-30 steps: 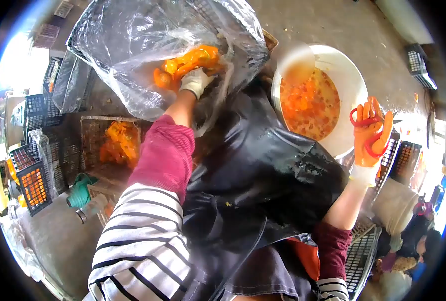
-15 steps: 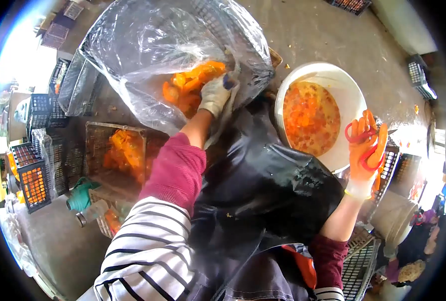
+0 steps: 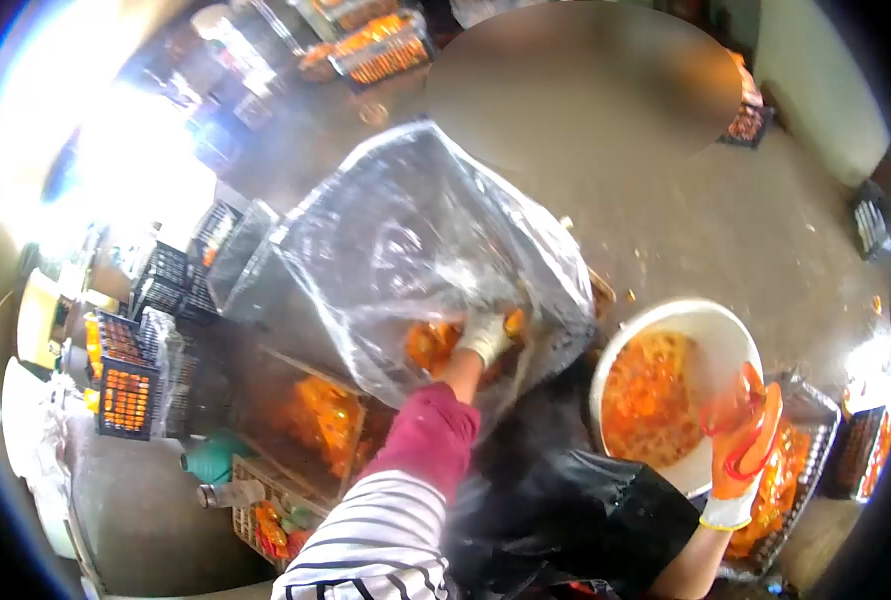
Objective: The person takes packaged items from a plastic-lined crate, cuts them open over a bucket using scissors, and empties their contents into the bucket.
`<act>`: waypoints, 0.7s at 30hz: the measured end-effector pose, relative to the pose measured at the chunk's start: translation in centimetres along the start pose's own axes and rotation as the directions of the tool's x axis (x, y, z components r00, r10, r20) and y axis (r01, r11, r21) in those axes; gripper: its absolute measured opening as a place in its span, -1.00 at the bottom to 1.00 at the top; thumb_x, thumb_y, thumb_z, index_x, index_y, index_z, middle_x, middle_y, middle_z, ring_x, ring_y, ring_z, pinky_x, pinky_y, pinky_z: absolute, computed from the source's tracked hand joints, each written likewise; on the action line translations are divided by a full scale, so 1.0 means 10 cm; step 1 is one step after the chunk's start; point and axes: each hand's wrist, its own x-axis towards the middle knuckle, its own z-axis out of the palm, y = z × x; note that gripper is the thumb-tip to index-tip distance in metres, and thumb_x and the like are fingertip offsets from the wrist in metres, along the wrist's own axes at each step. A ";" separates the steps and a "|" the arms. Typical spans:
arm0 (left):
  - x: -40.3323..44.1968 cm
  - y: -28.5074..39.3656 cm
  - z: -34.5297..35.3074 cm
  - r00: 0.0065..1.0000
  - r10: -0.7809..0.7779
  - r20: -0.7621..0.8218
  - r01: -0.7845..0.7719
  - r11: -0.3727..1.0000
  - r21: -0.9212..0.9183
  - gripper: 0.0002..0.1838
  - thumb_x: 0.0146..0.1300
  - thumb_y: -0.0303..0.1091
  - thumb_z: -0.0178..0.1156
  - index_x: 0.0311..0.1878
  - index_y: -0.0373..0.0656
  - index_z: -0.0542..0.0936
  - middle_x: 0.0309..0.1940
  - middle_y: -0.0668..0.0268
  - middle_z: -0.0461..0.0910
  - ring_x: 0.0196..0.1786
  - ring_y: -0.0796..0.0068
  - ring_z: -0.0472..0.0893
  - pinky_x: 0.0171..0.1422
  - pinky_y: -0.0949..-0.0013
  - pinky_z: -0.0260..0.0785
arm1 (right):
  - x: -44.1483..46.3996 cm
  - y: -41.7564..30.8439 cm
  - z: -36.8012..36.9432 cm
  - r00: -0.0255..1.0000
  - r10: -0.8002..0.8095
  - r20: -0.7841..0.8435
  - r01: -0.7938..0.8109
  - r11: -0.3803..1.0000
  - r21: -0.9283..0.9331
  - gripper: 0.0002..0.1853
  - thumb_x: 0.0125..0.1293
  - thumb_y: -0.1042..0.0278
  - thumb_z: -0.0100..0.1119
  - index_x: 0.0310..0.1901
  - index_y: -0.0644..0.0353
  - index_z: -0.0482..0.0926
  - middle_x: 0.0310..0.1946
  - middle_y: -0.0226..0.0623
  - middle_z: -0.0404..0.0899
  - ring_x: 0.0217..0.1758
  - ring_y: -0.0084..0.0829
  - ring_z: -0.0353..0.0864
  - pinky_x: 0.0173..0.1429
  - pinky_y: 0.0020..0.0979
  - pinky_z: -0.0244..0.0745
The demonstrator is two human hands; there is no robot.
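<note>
My left hand (image 3: 485, 334), in a whitish glove, reaches into a large clear plastic bag (image 3: 385, 220) that stands wide-mouthed in front of me. It is among orange pieces of produce (image 3: 431, 346) at the bottom of the bag, and one orange piece shows beside its fingers. Blur and the bag hide how the fingers are set. My right hand (image 3: 743, 440), in an orange-coated glove, is raised by the rim of a white bucket (image 3: 733, 345). Red-handled scissors (image 3: 733, 466) are in it, their blades not clearly visible. Orange pieces float in cloudy liquid (image 3: 650, 398) in the bucket.
A crate of orange produce (image 3: 320, 415) stands left of my arm, near a green container (image 3: 210, 460) and a clear bottle (image 3: 230, 494). Another filled crate (image 3: 815, 440) is at the right. Black crates (image 3: 125, 385) line the left side. A black apron covers my lap.
My view has tilted up, showing more floor and crates at the back. My left hand has gone deeper into the bag among the orange pieces. The right hand still holds the scissors.
</note>
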 end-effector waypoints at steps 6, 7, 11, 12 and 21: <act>-0.07 0.04 -0.33 0.941 -0.294 -0.165 -0.212 -0.134 -0.968 -0.44 0.10 -0.26 0.44 0.15 -0.20 0.50 -0.05 0.36 0.60 -0.09 0.46 0.58 0.02 0.36 0.44 | -0.15 -0.02 0.06 0.990 0.056 0.129 -0.063 0.997 0.052 -0.54 0.43 -0.01 -0.01 0.01 0.31 0.45 -0.43 -0.47 0.24 -0.44 -0.59 0.14 -0.35 -0.55 0.06; -0.45 0.28 -0.81 0.931 -0.339 -0.133 -0.148 -0.019 -0.989 -0.45 0.20 -0.20 0.35 0.21 -0.21 0.46 -0.03 0.32 0.60 -0.02 0.41 0.56 0.09 0.32 0.40 | -0.28 -0.06 0.21 0.995 -0.010 0.096 0.006 0.999 0.044 -0.56 0.44 0.01 0.00 0.01 0.30 0.45 -0.40 -0.44 0.28 -0.44 -0.58 0.18 -0.34 -0.53 0.09; -0.93 0.64 -1.29 0.943 -0.322 -0.082 -0.065 0.063 -0.996 -0.37 0.33 0.07 0.13 0.26 -0.23 0.41 0.06 0.27 0.54 0.04 0.44 0.51 0.14 0.37 0.32 | -0.87 -0.31 0.69 0.947 -0.159 0.278 0.149 0.987 0.059 -0.61 0.47 0.09 -0.02 0.05 0.29 0.47 -0.28 -0.40 0.39 -0.38 -0.52 0.31 -0.28 -0.50 0.22; -0.85 0.69 -1.16 0.949 -0.287 -0.134 -0.172 -0.110 -0.979 -0.37 0.31 0.09 0.15 0.24 -0.23 0.43 0.02 0.29 0.55 0.00 0.47 0.52 0.11 0.41 0.33 | -0.83 -0.22 0.47 0.901 -0.198 0.386 0.201 0.979 0.033 -0.61 0.47 0.11 -0.04 0.07 0.29 0.46 -0.25 -0.39 0.42 -0.33 -0.50 0.35 -0.24 -0.50 0.27; -1.21 2.04 -1.40 0.998 0.050 -0.049 -0.027 -0.373 -0.927 -0.58 0.26 -0.23 0.30 0.06 -0.32 0.51 -0.16 0.23 0.62 -0.16 0.44 0.63 -0.04 0.49 0.49 | -0.43 0.17 -0.95 0.998 -0.044 0.044 0.055 0.945 -0.321 -0.58 0.47 0.08 -0.07 0.21 0.16 0.41 -0.09 -0.29 0.58 -0.31 -0.46 0.52 -0.27 -0.47 0.44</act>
